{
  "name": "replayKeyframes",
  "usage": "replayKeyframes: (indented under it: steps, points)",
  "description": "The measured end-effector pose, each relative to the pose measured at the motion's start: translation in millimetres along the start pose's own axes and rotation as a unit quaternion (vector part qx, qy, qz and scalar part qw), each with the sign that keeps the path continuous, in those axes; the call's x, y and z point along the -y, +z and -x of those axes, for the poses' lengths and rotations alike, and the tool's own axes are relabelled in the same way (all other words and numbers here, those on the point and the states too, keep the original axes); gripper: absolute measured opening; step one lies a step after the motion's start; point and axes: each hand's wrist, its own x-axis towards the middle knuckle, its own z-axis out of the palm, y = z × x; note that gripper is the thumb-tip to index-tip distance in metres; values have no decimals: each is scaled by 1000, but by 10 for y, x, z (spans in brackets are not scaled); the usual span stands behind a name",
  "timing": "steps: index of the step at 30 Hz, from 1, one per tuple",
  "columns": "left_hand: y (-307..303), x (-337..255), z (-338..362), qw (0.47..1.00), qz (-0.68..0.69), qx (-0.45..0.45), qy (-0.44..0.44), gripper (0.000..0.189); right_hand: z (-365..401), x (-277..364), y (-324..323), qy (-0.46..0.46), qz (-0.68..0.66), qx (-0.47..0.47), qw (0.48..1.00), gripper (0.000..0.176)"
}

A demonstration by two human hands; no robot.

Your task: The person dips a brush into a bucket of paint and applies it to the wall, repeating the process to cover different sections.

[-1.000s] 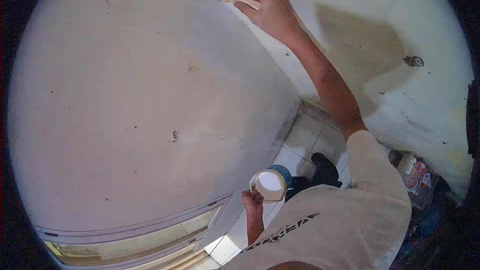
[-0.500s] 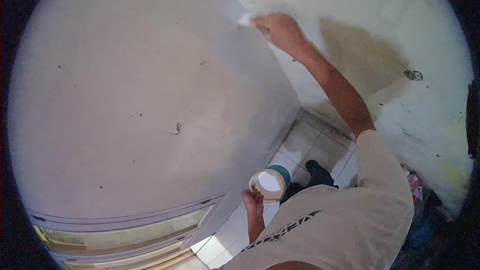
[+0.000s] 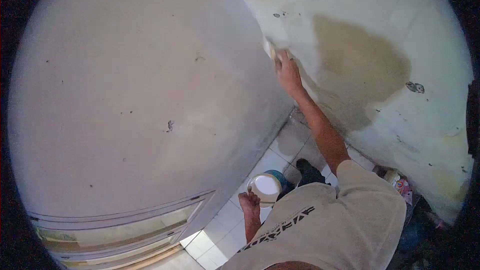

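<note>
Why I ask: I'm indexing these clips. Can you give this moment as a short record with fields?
right hand: raised, gripping a brush pressed to the wall at the corner
left hand: low, holding a round tub, open, white inside
left wall: grey, with small dark specks
right wall: pale, with a darker patch
floor: white tiles
</note>
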Motion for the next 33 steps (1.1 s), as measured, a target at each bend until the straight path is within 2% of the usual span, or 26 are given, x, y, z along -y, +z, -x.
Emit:
replayKeyframes:
  steps: [2, 4, 5, 7, 8, 10, 12, 14, 15, 17, 19, 21, 22, 24, 27, 28, 29, 30, 31, 33]
  points:
    - [-14, 36, -15, 1000, 2, 0, 1, 30, -289, 732, -435, 4, -56, 6, 998, 22]
    - [17, -32, -1, 1000, -4, 4, 5, 32, -519, 1275, -735, -98, -65, -65, 991, 22]
    - [75, -66, 18, 1000, 5, 1, 4, 31, -636, 1319, -695, -97, -65, -66, 991, 22]
    - [32, -59, -30, 1000, 16, 0, -2, 31, -826, 1358, -650, -180, -25, -146, 973, 19]
    - [-80, -46, -142, 1000, -1, 15, 5, 31, -769, 1217, -524, -182, -21, -145, 972, 19]
    - [-163, -20, -223, 999, -18, 36, 10, 32, -583, 554, -32, -116, 3, -115, 987, 18]
    - [-107, -52, -224, 999, -7, 32, 7, 32, -138, 10, 181, -28, 43, -20, 998, 20]
    - [-116, -74, -216, 999, -12, 35, 7, 33, 141, -933, 728, 78, 112, 85, 987, 22]
    - [-94, -115, -240, 999, -16, 42, 10, 34, 222, -1101, 794, 81, 111, 83, 987, 22]
    - [-39, -219, -289, 999, -13, 31, -2, 34, 319, -1251, 871, 103, 102, 44, 988, 22]
    - [-117, -193, -209, 1000, -4, 1, -27, 35, 200, -534, 378, 81, 44, -2, 996, 23]
    - [-104, -227, -184, 996, -76, 54, 13, 36, 6, 20, 85, 8, -1, -80, 997, 24]
    - [-50, -235, -177, 995, -83, 49, 8, 36, -68, 141, 88, 17, 1, -79, 997, 24]
    - [48, -207, -162, 997, -74, -24, -3, 36, -170, 212, 147, -39, -91, -119, 988, 24]
    - [16, -164, -190, 997, -80, -18, -7, 35, 119, -561, 831, -16, -23, -119, 993, 32]
    - [17, -174, -194, 997, -80, -21, -7, 35, 336, -924, 1081, 42, 2, -94, 995, 20]
    - [13, -178, -176, 996, -87, -20, 3, 35, 686, -1523, 1396, 44, 0, -93, 995, 20]
    - [-36, -172, -142, 995, -94, -21, 10, 35, 704, -2105, 1913, 247, -198, -83, 945, 20]
    - [-122, -144, -126, 995, -99, -24, 7, 35, 815, -2127, 1855, 253, -196, -84, 944, 20]
    - [-252, -124, -229, 993, -106, -27, 33, 34, 876, -1991, 1635, 237, 32, -3, 971, 20]
